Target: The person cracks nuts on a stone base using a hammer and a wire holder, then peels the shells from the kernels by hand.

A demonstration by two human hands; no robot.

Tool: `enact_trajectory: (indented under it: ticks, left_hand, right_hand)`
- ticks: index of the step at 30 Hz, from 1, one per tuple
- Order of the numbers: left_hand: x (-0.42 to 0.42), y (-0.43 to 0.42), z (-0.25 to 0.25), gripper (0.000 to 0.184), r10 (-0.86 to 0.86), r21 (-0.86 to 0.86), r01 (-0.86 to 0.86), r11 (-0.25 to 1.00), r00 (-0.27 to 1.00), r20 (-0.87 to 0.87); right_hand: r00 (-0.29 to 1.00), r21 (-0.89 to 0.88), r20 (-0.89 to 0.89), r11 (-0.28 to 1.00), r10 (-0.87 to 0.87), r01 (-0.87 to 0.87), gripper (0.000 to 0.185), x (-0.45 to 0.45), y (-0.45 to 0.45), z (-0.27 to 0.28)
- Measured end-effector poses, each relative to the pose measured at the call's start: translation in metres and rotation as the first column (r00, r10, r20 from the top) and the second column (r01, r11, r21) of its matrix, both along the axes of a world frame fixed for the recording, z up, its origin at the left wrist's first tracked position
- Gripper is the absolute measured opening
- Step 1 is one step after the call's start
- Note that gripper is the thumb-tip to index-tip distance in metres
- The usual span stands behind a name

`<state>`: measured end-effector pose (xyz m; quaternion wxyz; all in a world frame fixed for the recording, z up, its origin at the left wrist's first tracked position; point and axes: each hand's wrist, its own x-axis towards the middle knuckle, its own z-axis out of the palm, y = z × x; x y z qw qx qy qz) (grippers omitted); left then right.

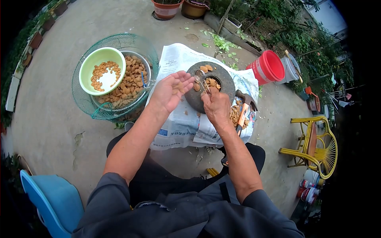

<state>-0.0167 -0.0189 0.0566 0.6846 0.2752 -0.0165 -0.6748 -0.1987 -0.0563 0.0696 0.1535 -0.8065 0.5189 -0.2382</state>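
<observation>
My left hand is palm up with its fingers stretched out, beside the round stone block. A few small pale bits seem to lie in the palm, too blurred to name. In my right hand is a thin wire tool with a coiled end, held over the stone. Cracked brown shells fill the hollow in the stone's middle, and a few brown almond-shaped nuts rest on its rim. A hammer with an orange-and-black handle lies right of my right hand, by a heap of broken shells.
Newspaper covers the work surface. On the left, a green net surrounds a metal basin of brown nuts; a pale green bowl of orange-brown kernels sits over it. A red bucket and yellow chair stand right.
</observation>
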Motion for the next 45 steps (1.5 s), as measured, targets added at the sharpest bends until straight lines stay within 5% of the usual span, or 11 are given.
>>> enact_trajectory:
  ticks: [6, 12, 23, 27, 30, 35, 36, 38, 42, 43, 45]
  left_hand:
    - [-0.001, 0.001, 0.002, 0.032, 0.093, 0.040, -0.088, 0.995, 0.983, -0.161]
    - [-0.005, 0.002, 0.007, 0.034, 0.080, -0.014, -0.085, 0.996, 0.968, -0.239]
    - [-0.015, 0.008, 0.015, 0.037, -0.061, -0.184, 0.005, 0.983, 0.952, -0.301]
    - [-0.007, 0.007, 0.012, 0.037, -0.087, -0.181, 0.010, 0.983, 0.905, -0.417]
    - [-0.008, 0.008, 0.015, 0.040, -0.062, -0.148, 0.003, 0.989, 0.917, -0.393]
    - [-0.014, 0.006, 0.015, 0.040, -0.071, -0.166, 0.015, 0.986, 0.939, -0.336]
    - [-0.014, 0.005, 0.016, 0.039, -0.080, -0.182, 0.021, 0.983, 0.942, -0.325]
    - [-0.016, 0.008, 0.018, 0.036, -0.145, -0.236, 0.069, 0.969, 0.935, -0.323]
    - [-0.018, 0.009, -0.004, 0.031, -0.370, -0.483, 0.097, 0.870, 0.776, -0.510]
    - [-0.022, 0.012, 0.003, 0.029, -0.205, -0.259, 0.116, 0.959, 0.915, -0.348]
    - [-0.022, 0.014, 0.009, 0.031, -0.210, -0.275, 0.117, 0.954, 0.917, -0.338]
  right_hand:
    - [0.998, 0.113, -0.031, 0.992, -0.052, 0.055, 0.031, 0.008, 0.003, -0.001]
    - [0.950, 0.175, 0.309, 0.985, -0.054, -0.001, 0.030, 0.015, 0.012, 0.020]
    - [0.916, -0.022, 0.380, 0.991, 0.130, -0.131, 0.013, 0.030, 0.019, 0.015]
    - [0.932, -0.037, 0.363, 0.999, 0.002, 0.012, 0.016, 0.009, -0.001, 0.018]
    - [0.914, 0.161, 0.376, 0.982, -0.153, 0.098, 0.020, 0.000, -0.015, 0.020]
    - [0.848, 0.254, 0.528, 0.962, -0.054, -0.097, 0.026, 0.016, 0.019, 0.031]
    - [0.786, 0.124, 0.615, 0.977, 0.063, -0.176, 0.027, 0.026, 0.024, 0.022]
    - [0.864, -0.042, 0.471, 0.983, 0.178, -0.179, 0.025, 0.031, 0.029, 0.020]
    - [0.859, 0.014, 0.488, 0.983, 0.151, -0.180, 0.025, 0.030, 0.028, 0.021]
    - [0.857, -0.011, 0.488, 0.982, 0.169, -0.187, 0.024, 0.028, 0.026, 0.018]
    - [0.821, 0.019, 0.552, 0.982, 0.145, -0.186, 0.020, 0.025, 0.027, 0.022]
